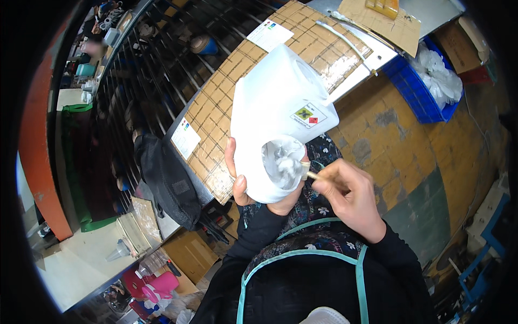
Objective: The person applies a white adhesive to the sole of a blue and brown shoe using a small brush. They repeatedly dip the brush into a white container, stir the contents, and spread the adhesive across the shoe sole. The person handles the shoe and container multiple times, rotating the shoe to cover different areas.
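My left hand (241, 189) is wrapped round a white plastic tub (264, 189), its fingers on the left side. Inside the tub lies a whitish, glossy substance (286, 164); I cannot tell what it is. Between the thumb and fingers of my right hand (345, 191) is a thin pale stick (313, 175), pinched at the tub's right rim. Its far end is not plain to see. Just beyond the tub is a large white plastic jug (270, 97) with a hazard label. Its lower part is hidden behind the tub, and I cannot tell what it rests on.
Cardboard with a taped grid (216, 108) covers the bench. A curved pale tube (345, 40) lies near its right edge. A black bag (167, 181) hangs at the left, beside a dark metal rack (140, 70). A blue crate (410, 89) of plastic bags stands at the right.
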Tool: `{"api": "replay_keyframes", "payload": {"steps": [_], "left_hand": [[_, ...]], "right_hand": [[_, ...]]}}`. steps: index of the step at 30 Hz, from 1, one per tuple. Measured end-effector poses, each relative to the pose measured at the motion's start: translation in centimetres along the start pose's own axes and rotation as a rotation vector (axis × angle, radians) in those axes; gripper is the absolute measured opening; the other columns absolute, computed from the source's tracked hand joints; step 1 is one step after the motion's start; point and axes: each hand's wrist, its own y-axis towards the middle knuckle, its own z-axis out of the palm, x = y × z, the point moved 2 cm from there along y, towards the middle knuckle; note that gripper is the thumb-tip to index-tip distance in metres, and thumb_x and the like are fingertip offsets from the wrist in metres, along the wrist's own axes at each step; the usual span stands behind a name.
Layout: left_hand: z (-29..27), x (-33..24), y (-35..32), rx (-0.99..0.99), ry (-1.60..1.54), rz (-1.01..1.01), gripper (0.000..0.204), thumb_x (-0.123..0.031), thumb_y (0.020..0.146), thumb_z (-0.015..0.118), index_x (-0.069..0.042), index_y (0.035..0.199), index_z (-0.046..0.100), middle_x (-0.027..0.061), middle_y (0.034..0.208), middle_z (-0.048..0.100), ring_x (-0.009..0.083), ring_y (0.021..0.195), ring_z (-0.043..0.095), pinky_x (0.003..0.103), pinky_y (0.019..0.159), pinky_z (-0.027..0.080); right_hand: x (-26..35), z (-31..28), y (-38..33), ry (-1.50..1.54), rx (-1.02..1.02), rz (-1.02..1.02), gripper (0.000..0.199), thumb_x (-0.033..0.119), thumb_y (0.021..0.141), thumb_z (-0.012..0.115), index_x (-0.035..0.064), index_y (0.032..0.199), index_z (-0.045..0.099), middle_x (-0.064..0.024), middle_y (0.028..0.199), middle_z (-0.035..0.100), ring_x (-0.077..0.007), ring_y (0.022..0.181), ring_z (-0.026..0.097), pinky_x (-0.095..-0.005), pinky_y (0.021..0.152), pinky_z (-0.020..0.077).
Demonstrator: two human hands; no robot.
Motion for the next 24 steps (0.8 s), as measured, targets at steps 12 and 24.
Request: {"api": "replay_keyframes", "payload": {"steps": [12, 24], "left_hand": [[0.6, -6.0, 3.4, -0.271, 0.130, 0.559, 0.107, -0.015, 0.062, 0.088, -0.013, 0.140, 0.016, 0.0207, 0.144, 0.027, 0.0289, 0.127, 0.042, 0.037, 0.104, 0.039], [0.2, -9.3, 5.3, -0.071, -0.048, 0.261, 0.084, 0.005, 0.059, 0.072, -0.015, 0.131, 0.034, 0.0284, 0.144, 0.029, 0.0459, 0.131, 0.037, 0.052, 0.103, 0.038]], "right_hand": [[1.7, 0.0, 1.1, 0.214, 0.252, 0.130, 0.020, 0.014, 0.095, 0.057, -0.0006, 0.082, 0.061, 0.0017, 0.061, 0.050, -0.0081, 0.050, 0.045, -0.0226, 0.046, 0.0322], [2.9, -1.2, 2.5, -0.183, -0.034, 0.071, 0.012, 0.008, 0.086, 0.071, 0.0004, 0.088, 0.062, -0.0013, 0.071, 0.057, -0.0052, 0.060, 0.051, -0.0208, 0.054, 0.0392]]}}
